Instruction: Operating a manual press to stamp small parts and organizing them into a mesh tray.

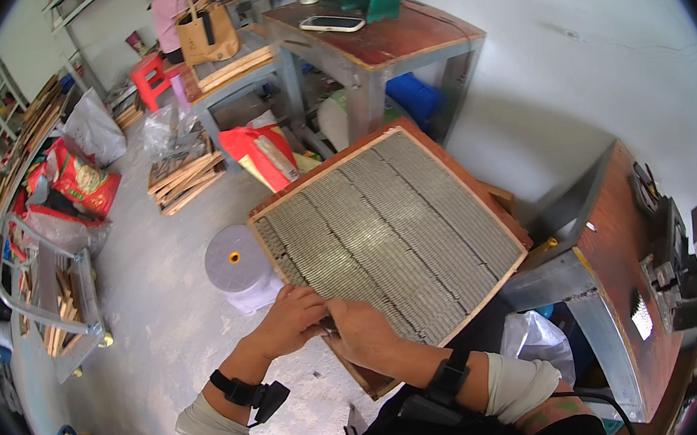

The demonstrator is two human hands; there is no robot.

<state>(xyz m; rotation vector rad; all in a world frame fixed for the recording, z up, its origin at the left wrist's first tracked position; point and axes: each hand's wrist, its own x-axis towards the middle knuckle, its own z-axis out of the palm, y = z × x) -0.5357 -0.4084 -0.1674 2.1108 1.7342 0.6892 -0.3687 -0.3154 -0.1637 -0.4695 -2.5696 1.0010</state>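
A square wooden-framed tray (367, 232) lies in front of me, covered with fine grey rows split into several columns by dark lines. At its near left edge, my left hand (294, 318) and my right hand (365, 332) meet, fingertips close together. The fingers of both hands are bent and pinched over a small dark piece (328, 325) between them. The hands cover most of that piece, so its kind does not show. Each wrist wears a black strap with a small device.
A round grey stool (238, 259) stands left of the tray. Behind it is a metal-legged table (415, 41) bearing a phone (332, 23). On the right is a workbench (628, 290) with a dark vise-like tool. Wood strips (183, 180) lie on the floor; a person (168, 15) sits far back.
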